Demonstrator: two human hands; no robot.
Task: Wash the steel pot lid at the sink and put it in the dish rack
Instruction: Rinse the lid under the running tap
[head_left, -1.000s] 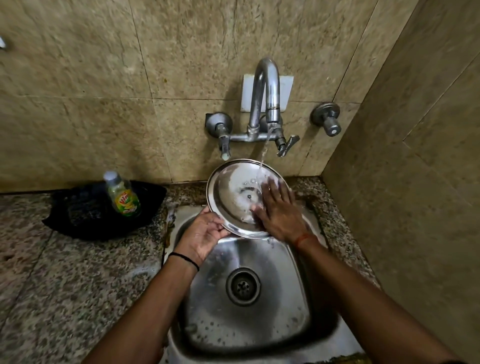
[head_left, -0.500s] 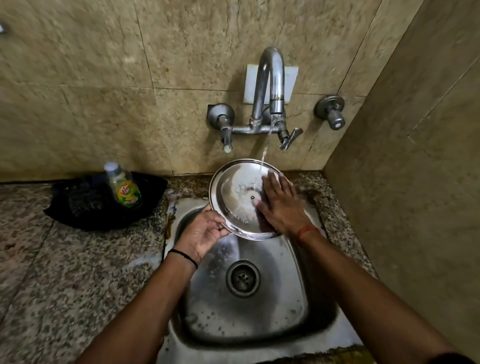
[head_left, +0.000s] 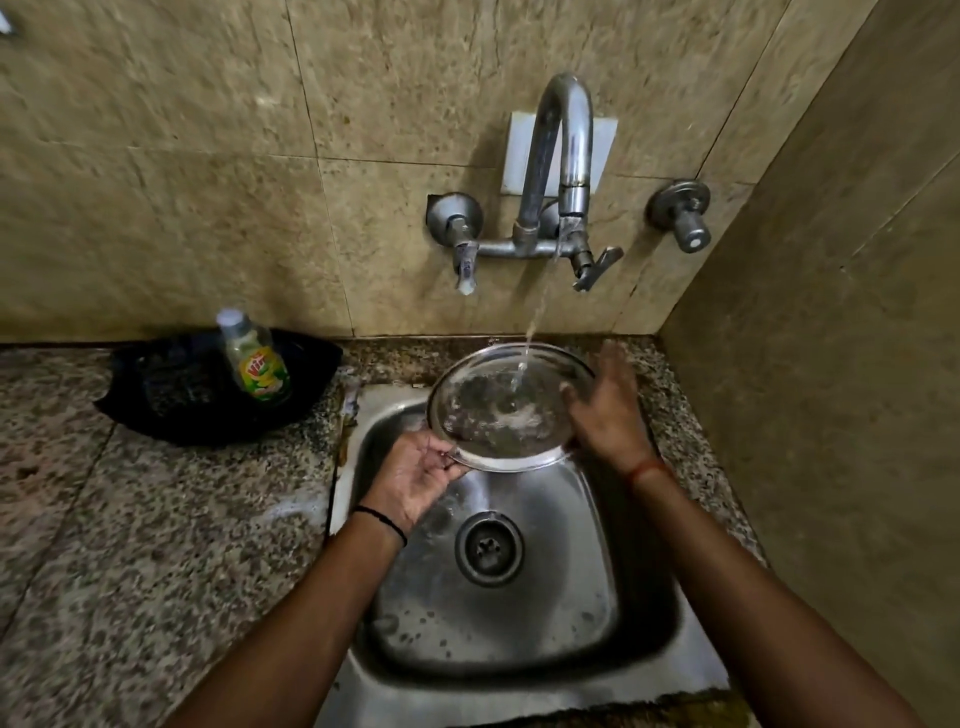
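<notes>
The round steel pot lid (head_left: 498, 410) is held tilted over the back of the steel sink (head_left: 613, 587), its hollow side up. Water from the wall tap (head_left: 563, 156) runs onto its middle. My left hand (head_left: 415, 480) grips the lid's near-left rim. My right hand (head_left: 605, 410) lies at the lid's right edge with fingers spread; I cannot tell whether it grips the rim. No dish rack is in view.
A dish soap bottle (head_left: 254, 356) stands in a black tray (head_left: 171, 405) on the speckled granite counter (head_left: 130, 545) to the left. A second valve (head_left: 683, 215) sticks out of the tiled wall. A side wall closes in on the right.
My right hand has slid off the lid's face to its right edge. The lid has tipped flatter under the stream.
</notes>
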